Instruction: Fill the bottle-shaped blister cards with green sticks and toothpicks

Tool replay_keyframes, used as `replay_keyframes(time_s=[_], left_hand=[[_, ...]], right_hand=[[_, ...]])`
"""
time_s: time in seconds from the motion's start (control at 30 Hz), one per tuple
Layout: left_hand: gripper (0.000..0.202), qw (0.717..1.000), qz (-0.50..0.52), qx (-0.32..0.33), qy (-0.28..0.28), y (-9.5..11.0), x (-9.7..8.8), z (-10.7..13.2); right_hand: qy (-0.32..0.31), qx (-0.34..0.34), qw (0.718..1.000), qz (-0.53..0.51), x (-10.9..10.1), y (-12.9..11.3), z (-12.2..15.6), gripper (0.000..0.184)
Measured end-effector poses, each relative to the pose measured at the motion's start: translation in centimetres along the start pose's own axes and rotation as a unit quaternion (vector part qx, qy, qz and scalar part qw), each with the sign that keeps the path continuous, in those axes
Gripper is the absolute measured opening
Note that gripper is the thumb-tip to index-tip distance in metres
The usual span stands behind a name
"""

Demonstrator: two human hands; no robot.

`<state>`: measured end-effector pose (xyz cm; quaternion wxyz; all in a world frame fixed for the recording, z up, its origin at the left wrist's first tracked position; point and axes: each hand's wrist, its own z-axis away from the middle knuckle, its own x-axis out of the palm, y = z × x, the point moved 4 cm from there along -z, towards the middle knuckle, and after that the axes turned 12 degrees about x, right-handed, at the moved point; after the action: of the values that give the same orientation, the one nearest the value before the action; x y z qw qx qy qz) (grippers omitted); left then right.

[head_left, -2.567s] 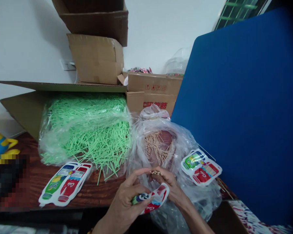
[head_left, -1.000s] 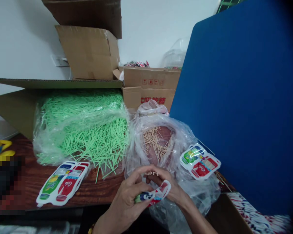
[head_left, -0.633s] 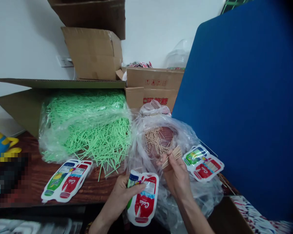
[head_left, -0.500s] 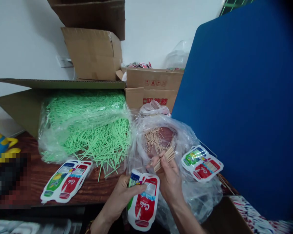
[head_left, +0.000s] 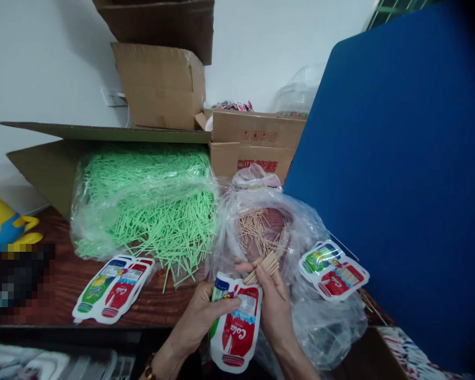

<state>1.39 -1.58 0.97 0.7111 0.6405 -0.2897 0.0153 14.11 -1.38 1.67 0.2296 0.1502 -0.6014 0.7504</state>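
My left hand (head_left: 206, 314) grips a bottle-shaped pouch (head_left: 237, 338) printed with a red cola bottle and a green one, thumb across its front. Close by on the right, my right hand (head_left: 275, 303) is closed around a bundle of thin tan sticks (head_left: 263, 268), held just above the pouch's top edge. Behind the hands, a clear plastic bag (head_left: 229, 227) lies open with more loose tan sticks (head_left: 257, 232) inside. Whether the pouch's mouth is open I cannot tell.
Green sticks (head_left: 158, 216) fill a plastic-lined carton (head_left: 43, 169) at left. Stacked pouches (head_left: 113, 290) lie in front of it, and others (head_left: 334, 270) at right. A blue panel (head_left: 388, 174) blocks the right side. Cardboard boxes (head_left: 160, 84) stand behind.
The bundle of sticks in my right hand has come down and closer to the pouch's top. My left hand keeps its hold on the pouch. The whole view has shifted slightly.
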Motion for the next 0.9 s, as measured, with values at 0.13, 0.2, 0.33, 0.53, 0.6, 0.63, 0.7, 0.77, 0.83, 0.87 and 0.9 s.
replay_keyframes(time_s=[0.13,0.2,0.33,0.53,0.6,0.63,0.7,0.77,0.83,0.87,0.9], left_hand=[[0.015,0.999,-0.03,0.025,0.008,0.1,-0.2,-0.5],[0.015,0.999,-0.037,0.033,0.008,0.1,-0.3,-0.8],[0.015,0.999,-0.032,0.03,-0.01,0.0,-0.2,-1.2],[0.014,0.996,-0.042,0.074,0.003,0.1,-0.1,-2.1],[0.016,0.995,-0.055,0.078,0.001,-0.1,-0.1,-2.3],[0.016,0.995,-0.06,0.079,0.005,-0.2,-0.2,-2.4],[0.017,0.994,-0.065,0.086,0.023,-0.4,-0.4,-2.5],[0.017,0.993,-0.069,0.093,0.032,-0.5,-0.5,-2.6],[0.017,0.992,-0.071,0.095,0.04,-0.5,-0.6,-2.6],[0.017,0.992,-0.069,0.094,0.048,-0.5,-0.6,-2.6],[0.018,0.992,-0.063,0.092,0.056,-0.5,-0.6,-2.6]], right_hand=[[-0.106,0.023,0.993,0.043,0.3,-0.4,0.1,0.015],[-0.135,0.018,0.989,0.064,0.3,-1.2,-0.1,0.019],[-0.129,-0.046,0.988,0.077,-0.2,-3.2,-0.9,0.032],[-0.17,-0.103,0.907,0.372,-0.3,-3.7,-0.4,0.032],[-0.18,-0.115,0.893,0.397,-0.8,-3.8,-0.2,0.033],[-0.171,-0.113,0.901,0.382,-1.2,-3.8,-0.3,0.032],[-0.148,-0.084,0.934,0.314,-2.1,-3.6,-0.5,0.031],[-0.147,-0.024,0.961,0.233,-2.6,-2.7,-0.7,0.031],[-0.16,0.032,0.972,0.171,-2.5,-1.3,-0.6,0.034],[-0.162,0.049,0.974,0.149,-2.4,-0.6,-0.6,0.034],[-0.159,0.059,0.977,0.133,-2.3,-0.1,-0.6,0.033]])
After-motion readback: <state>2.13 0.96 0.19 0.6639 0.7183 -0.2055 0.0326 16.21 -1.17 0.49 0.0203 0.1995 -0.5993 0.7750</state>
